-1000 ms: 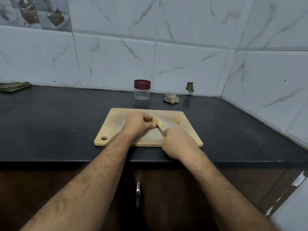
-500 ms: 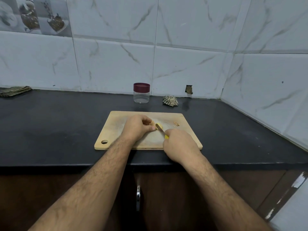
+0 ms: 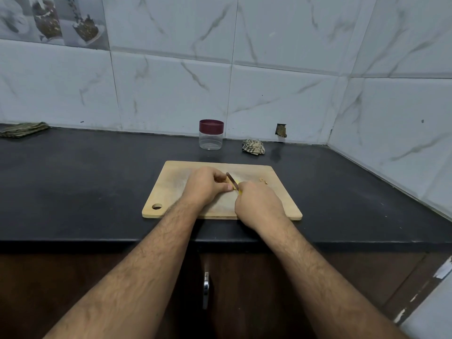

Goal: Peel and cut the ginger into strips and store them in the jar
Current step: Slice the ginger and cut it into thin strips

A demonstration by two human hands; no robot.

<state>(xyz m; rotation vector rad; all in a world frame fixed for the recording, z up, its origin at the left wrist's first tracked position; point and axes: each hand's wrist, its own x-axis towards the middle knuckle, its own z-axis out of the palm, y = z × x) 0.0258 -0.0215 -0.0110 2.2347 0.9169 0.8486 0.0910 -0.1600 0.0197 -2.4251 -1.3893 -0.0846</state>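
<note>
At the frame's centre, the ginger (image 3: 236, 180) lies on the cutting board (image 3: 171, 189), mostly hidden. The left hand (image 3: 206, 187) curls its fingers onto it; the right hand (image 3: 259, 204) grips a knife (image 3: 231, 180). Above them, the closed jar (image 3: 211, 134) stands on the tabletop (image 3: 85, 179).

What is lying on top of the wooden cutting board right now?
On the cutting board: both hands, left hand holding the ginger, right hand gripping the knife, plus scraps. The hands cover most of the ginger.
</note>
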